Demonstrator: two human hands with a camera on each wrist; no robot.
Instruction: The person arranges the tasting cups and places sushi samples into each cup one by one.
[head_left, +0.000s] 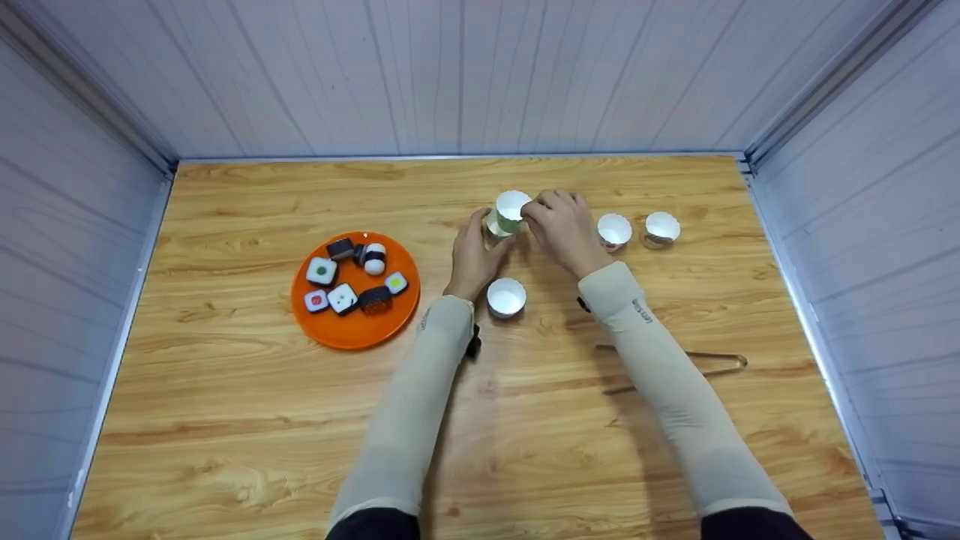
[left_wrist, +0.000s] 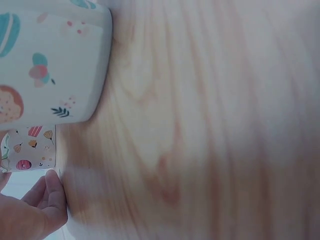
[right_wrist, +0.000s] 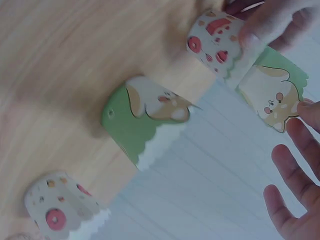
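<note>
My left hand [head_left: 475, 259] holds a white paper cup with pink and orange prints [right_wrist: 212, 45], thumb and fingers around its sides near the wavy rim. Just above it, my right hand [head_left: 564, 229] pinches a green paper cup with a dog face [right_wrist: 272, 92] by its scalloped rim, thumb and index finger on the edge. The other right fingers [right_wrist: 295, 172] extend loosely away from that cup. The green cup's base is right at the white cup's mouth. Close to my left wrist stands another white paper cup with macaron and leaf prints [left_wrist: 55, 65].
An orange plate [head_left: 352, 330] with several toy sushi pieces lies to the left. Right of my hands stand a second green cup [right_wrist: 145, 120] and a white printed cup [right_wrist: 60, 207]. Metal tongs [head_left: 720, 362] lie partly under my right forearm. Panel walls border the wooden table.
</note>
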